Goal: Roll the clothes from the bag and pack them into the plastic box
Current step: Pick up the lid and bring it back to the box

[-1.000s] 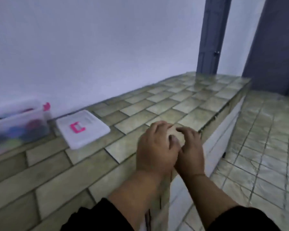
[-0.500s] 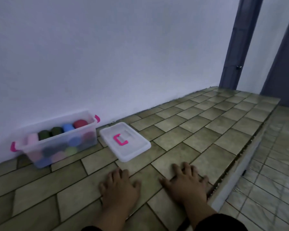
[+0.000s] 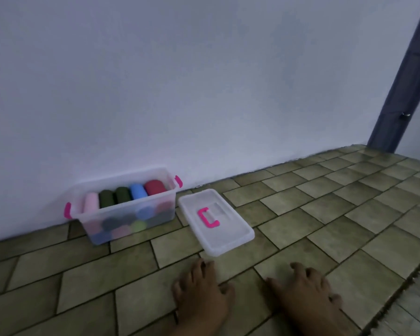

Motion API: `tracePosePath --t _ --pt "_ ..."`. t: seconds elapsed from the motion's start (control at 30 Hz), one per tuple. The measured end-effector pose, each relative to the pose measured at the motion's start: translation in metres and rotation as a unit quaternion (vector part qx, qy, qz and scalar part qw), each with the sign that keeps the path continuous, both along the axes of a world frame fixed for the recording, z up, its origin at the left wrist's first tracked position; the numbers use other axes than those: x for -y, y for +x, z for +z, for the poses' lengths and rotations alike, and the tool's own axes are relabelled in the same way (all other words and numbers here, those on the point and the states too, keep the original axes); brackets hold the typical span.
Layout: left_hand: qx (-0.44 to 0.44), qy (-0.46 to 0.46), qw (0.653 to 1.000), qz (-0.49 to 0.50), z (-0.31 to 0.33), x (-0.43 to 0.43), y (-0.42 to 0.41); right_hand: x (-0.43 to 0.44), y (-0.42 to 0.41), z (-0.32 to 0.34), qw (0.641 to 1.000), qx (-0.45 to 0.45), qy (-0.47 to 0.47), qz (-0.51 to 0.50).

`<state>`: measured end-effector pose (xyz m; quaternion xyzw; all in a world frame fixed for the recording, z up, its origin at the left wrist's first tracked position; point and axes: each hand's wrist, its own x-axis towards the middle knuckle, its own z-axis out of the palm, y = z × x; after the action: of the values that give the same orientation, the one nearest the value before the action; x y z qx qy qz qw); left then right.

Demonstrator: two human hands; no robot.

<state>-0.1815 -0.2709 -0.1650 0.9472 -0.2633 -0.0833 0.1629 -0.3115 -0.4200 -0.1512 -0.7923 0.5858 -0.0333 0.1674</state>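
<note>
A clear plastic box point(image 3: 124, 215) with pink side clips stands against the wall at the left, packed with several rolled clothes: pink, dark green, blue point(image 3: 138, 190) and red on top, more below. Its clear lid point(image 3: 216, 220) with a pink handle lies flat on the tiles just right of the box. My left hand point(image 3: 201, 294) rests palm down on the tiled counter, fingertips just short of the lid's near edge. My right hand point(image 3: 306, 292) rests palm down beside it, holding nothing. No bag is in view.
The tiled counter point(image 3: 325, 214) stretches right along a white wall point(image 3: 180, 81). Its front edge drops off at the lower right point(image 3: 417, 270) toward a tiled floor. A dark door frame point(image 3: 403, 81) stands at the far right.
My view has turned left and closer, bringing the box and lid toward the centre. Both hands went from raised together to lying flat and apart on the tiles near the lid.
</note>
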Motion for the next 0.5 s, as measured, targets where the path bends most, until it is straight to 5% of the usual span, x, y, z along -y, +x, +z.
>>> tracePosePath --t 0.2,0.4,0.5 --pt "-0.090 -0.007 0.996 0.028 0.025 0.024 0.056 0.032 0.086 0.005 0.998 0.047 0.021 0.043" --pt "-0.141 0.029 0.989 0.033 0.036 0.046 0.073 0.030 0.138 -0.006 1.000 0.001 0.005 0.023" --pt "-0.130 0.029 0.989 0.061 0.036 0.055 0.073 0.033 0.144 -0.007 0.993 0.110 0.019 0.049"
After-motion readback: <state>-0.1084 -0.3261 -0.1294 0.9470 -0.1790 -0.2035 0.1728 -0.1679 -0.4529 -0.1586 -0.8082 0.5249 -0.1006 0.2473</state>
